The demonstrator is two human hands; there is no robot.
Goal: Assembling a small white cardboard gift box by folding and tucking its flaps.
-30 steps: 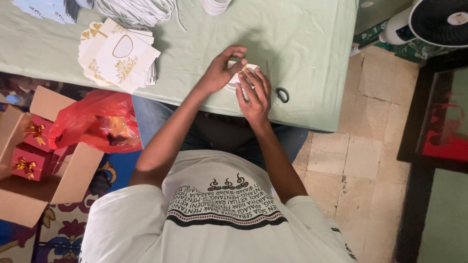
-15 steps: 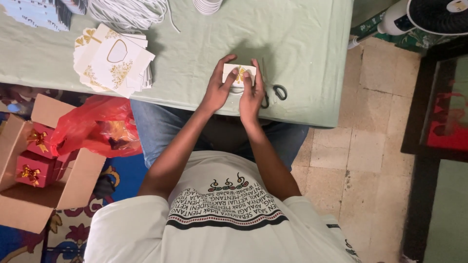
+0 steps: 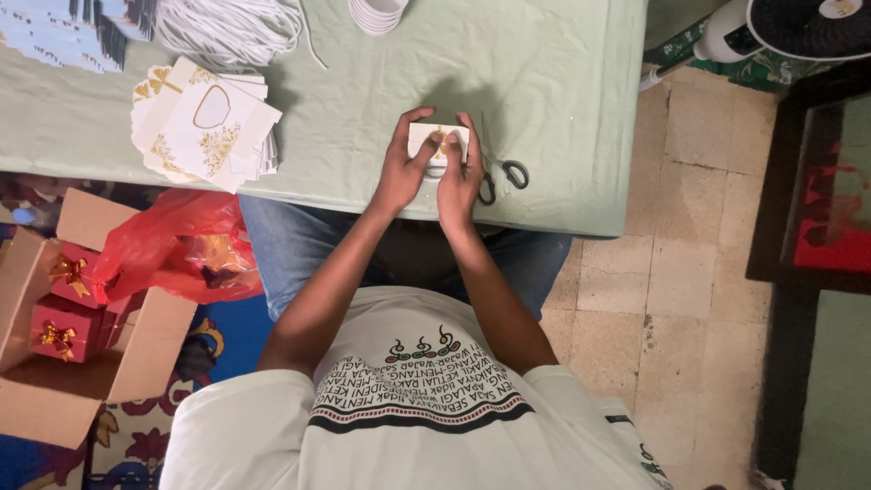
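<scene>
A green-clothed table stands on a beige tiled floor beside dark furniture.

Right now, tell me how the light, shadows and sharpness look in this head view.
Head view: soft, even indoor light, no glare on the green tablecloth; a faint shadow lies on the cloth just above both hands, left and right, which hold a small white card box; scissors and the stack of white-and-gold cards look sharp; the fan at the top right corner is cropped.

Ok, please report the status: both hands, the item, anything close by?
Left hand and right hand both grip small white card box with gold print over green tablecloth. Black-handled scissors lie just right of right hand. Nothing blocks.
</scene>
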